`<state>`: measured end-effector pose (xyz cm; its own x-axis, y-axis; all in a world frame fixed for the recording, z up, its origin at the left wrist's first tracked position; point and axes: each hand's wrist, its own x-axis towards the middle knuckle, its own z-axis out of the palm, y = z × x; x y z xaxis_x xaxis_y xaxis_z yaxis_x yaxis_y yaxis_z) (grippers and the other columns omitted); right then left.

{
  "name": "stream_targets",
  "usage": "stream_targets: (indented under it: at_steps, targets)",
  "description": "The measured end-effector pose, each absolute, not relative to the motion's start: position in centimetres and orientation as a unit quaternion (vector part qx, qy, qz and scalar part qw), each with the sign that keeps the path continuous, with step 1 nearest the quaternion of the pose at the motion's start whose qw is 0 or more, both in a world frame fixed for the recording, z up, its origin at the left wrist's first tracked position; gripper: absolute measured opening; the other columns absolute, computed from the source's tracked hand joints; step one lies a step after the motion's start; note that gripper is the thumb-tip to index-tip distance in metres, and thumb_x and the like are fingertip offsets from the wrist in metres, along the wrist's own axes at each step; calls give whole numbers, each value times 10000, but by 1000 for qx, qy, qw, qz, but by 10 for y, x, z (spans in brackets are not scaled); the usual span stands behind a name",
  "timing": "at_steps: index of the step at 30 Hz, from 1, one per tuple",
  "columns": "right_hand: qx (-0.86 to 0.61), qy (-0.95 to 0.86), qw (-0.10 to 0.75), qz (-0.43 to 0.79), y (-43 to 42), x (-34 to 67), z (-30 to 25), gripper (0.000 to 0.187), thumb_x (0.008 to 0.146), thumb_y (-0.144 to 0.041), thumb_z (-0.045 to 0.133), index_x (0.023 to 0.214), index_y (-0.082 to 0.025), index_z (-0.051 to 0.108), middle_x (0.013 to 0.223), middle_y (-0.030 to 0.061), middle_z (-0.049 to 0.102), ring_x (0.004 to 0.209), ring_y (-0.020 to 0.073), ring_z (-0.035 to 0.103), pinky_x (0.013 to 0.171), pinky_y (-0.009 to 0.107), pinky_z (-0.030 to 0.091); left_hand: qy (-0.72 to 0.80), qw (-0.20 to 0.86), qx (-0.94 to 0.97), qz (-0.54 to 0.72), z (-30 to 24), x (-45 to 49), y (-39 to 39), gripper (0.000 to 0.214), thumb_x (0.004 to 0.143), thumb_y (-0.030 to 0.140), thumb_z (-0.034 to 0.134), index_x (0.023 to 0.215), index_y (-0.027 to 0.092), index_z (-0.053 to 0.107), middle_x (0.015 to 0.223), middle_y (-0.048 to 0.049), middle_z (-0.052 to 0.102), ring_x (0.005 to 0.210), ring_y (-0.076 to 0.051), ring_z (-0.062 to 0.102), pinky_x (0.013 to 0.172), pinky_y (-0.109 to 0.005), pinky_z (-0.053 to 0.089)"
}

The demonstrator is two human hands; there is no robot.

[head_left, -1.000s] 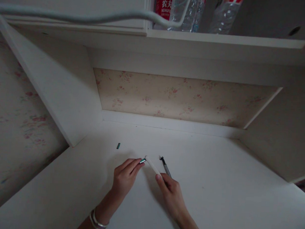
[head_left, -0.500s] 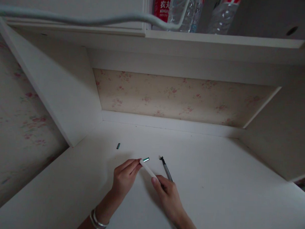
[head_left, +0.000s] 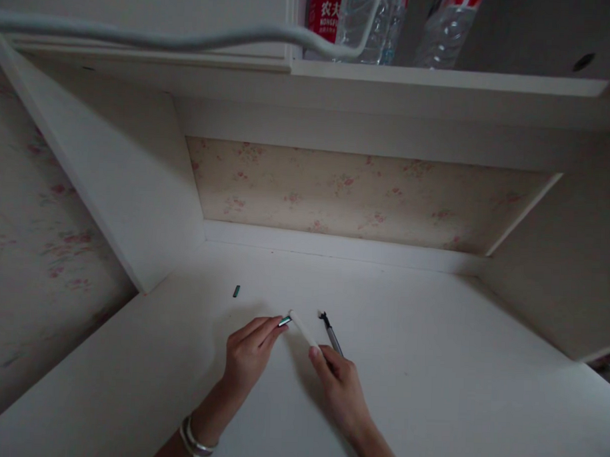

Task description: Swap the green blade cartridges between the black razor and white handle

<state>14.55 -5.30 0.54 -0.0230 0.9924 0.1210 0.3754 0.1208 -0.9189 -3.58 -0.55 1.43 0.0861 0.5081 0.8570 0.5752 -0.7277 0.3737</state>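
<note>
My left hand (head_left: 251, 350) is closed, its fingertips pinching a small dark, shiny razor blade cartridge (head_left: 284, 321). Wrapped round the lower part of a white razor handle (head_left: 304, 330) is my right hand (head_left: 339, 386). The handle's tip lies right beside the cartridge; whether they touch I cannot tell. Just beyond my right hand, a grey and black razor handle (head_left: 334, 336) with a forked end lies on the white desk (head_left: 429, 393). A second dark cartridge (head_left: 237, 291) rests on the desk, farther back and to the left.
A shelf (head_left: 440, 78) overhangs the desk, with plastic bottles (head_left: 325, 16) on it. A pale cable or tube (head_left: 191, 38) runs across the top. Side panels (head_left: 127, 162) close the desk in at left and right, with flowered wallpaper (head_left: 336, 189) behind.
My right hand has shifted slightly right, carrying the white handle's tip away from the left fingertips. The pinched cartridge now shows in front of the tip instead of behind it.
</note>
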Motion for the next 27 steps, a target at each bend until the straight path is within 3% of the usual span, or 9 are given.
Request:
stream_targets:
  at_steps: [5, 21, 27]
  targets:
    - [-523, -639, 412, 384, -54, 144, 4, 432, 905, -511, 440, 768, -165, 659, 611, -12, 474, 562, 143, 431, 497, 236, 288, -366, 23, -734, -571, 16, -35, -7, 120, 835, 145, 625, 936, 179, 679, 811, -29, 711, 707, -121, 674, 681, -198, 562]
    - [-559, -605, 430, 370, -52, 142, 2, 459, 894, -556, 416, 661, -184, 550, 568, -28, 388, 547, 145, 379, 493, 249, 256, -367, -9, -730, -576, 12, -35, -6, 154, 842, 168, 620, 984, 192, 676, 829, -26, 714, 680, -119, 679, 644, -196, 580]
    - [-522, -622, 417, 408, -55, 139, 5, 438, 895, -540, 436, 717, -180, 613, 569, -30, 425, 541, 141, 409, 484, 242, 260, -378, 0, -728, -572, 13, -35, -6, 113, 857, 188, 600, 936, 187, 680, 813, -33, 714, 644, -116, 674, 632, -193, 573]
